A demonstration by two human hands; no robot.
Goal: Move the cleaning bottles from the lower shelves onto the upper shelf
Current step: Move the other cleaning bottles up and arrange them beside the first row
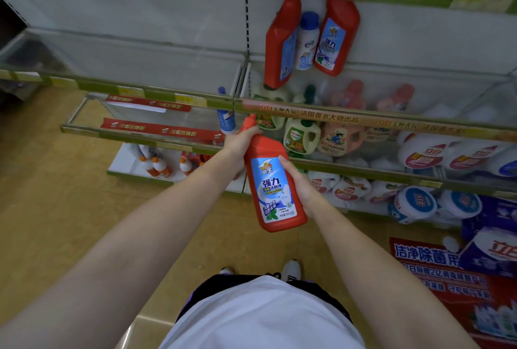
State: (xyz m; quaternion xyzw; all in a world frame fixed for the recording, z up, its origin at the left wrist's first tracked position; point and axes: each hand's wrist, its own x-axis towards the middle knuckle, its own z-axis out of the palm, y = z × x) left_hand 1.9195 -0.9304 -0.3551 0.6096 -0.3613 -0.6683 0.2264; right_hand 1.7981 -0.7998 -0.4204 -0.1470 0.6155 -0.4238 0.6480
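Both hands are on one red cleaning bottle (pixel 275 181), held tilted out in front of the shelves. Left hand (pixel 240 143) is curled around the neck just under the cap; right hand (pixel 298 181) wraps the side of the body. Upper shelf (pixel 419 74) already has two red bottles (pixel 334 38) with a white bottle (pixel 306 41) between them, probably leaning on the back panel.

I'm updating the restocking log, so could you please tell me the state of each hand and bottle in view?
Left hand: grips the neck of the held bottle.
Right hand: holds the held bottle's side.
Held red bottle: capped, tilted, in the air below the upper shelf.
Two red bottles on the upper shelf: capped, standing.
White bottle with blue cap: standing between them.
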